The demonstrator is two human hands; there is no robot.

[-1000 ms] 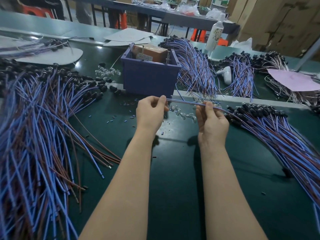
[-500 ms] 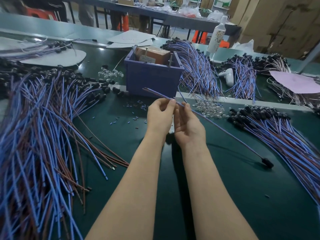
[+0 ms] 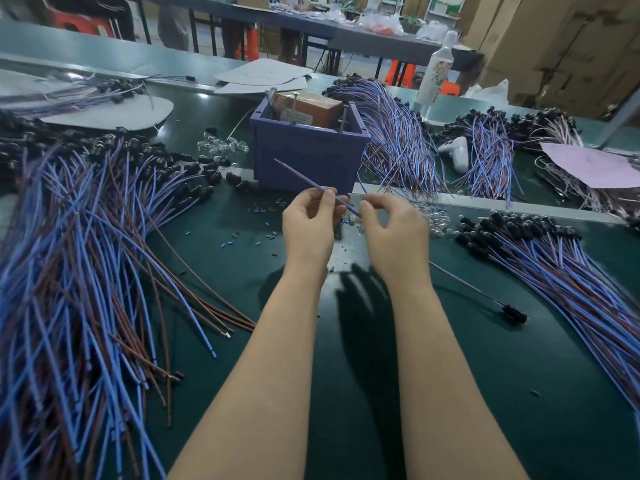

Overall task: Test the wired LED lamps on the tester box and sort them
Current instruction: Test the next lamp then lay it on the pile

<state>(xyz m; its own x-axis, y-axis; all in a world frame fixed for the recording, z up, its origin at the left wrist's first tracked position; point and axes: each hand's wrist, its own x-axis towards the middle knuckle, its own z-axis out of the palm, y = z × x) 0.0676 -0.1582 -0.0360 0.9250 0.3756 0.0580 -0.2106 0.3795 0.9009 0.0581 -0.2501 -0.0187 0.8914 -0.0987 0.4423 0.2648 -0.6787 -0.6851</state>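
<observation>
Across the dark green desk point(image 3: 242, 271), a left heap point(image 3: 86, 254) and a right heap point(image 3: 571, 271) of blue and brown lamp wires are lying. One wired lamp point(image 3: 300, 177), thin and blue-brown, is slanting between both hands, and its black head point(image 3: 514, 313) is resting on the desk. The left hand point(image 3: 308, 223) is pinching the wire in a narrow grip. The right hand point(image 3: 394, 230), blurred, is pinching it lower with curled fingers. Behind them, the purple tester box point(image 3: 304, 157) is holding a brown block point(image 3: 308, 107).
</observation>
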